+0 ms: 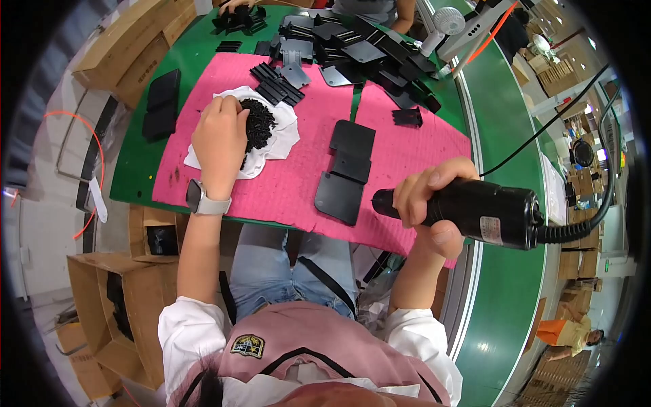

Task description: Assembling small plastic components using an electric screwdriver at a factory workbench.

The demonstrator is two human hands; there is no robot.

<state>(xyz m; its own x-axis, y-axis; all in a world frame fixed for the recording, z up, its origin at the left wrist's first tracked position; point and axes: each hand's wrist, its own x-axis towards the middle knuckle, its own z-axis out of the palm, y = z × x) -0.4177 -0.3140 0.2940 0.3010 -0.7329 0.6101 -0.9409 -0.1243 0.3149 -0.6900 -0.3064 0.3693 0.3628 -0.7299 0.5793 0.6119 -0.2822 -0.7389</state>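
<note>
A heap of small black screws lies on a crumpled white cloth. My left hand, with a watch on its wrist, rests at the heap's left edge. Its thumb and fingers are pinched together there, and what is between them is hidden. A black corded electric screwdriver is gripped in my right hand, its narrow tip pointing left above the pink mat. Left of that tip, black flat plates lie joined or overlapping in a column.
Many loose black plates are piled at the far side. Stacked black parts lie beyond the cloth, and dark plates at left. A small white fan stands far right. Cardboard boxes sit lower left. Another person's hand is across the table.
</note>
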